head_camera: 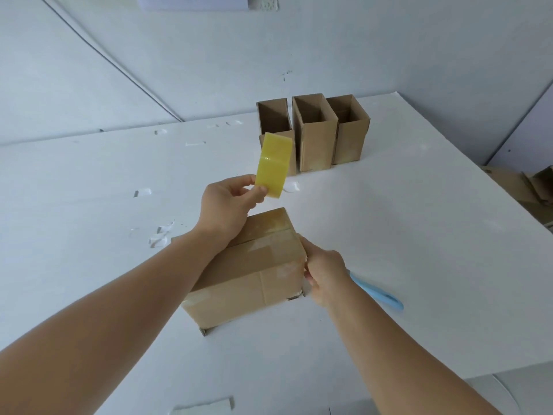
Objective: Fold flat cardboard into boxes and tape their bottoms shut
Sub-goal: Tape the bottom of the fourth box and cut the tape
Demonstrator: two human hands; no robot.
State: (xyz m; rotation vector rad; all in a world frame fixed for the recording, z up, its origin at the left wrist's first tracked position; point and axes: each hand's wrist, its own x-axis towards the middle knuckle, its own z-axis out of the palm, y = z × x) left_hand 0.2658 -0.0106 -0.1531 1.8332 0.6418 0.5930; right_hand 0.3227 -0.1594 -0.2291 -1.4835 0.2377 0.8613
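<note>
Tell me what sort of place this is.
Probably a plain packing or box-assembly workstation. A white table carries three finished open boxes in a row, the left hand holds yellowish tape above a taped box, and flat cardboard lies at right.

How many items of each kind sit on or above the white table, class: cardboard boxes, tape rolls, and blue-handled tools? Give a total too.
Cardboard boxes: 4, namely three open boxes at the back and the box being taped
Yellow tape roll: 1, held by the left hand
Blue-handled tool: 1, in the right hand
Total: 6
</note>
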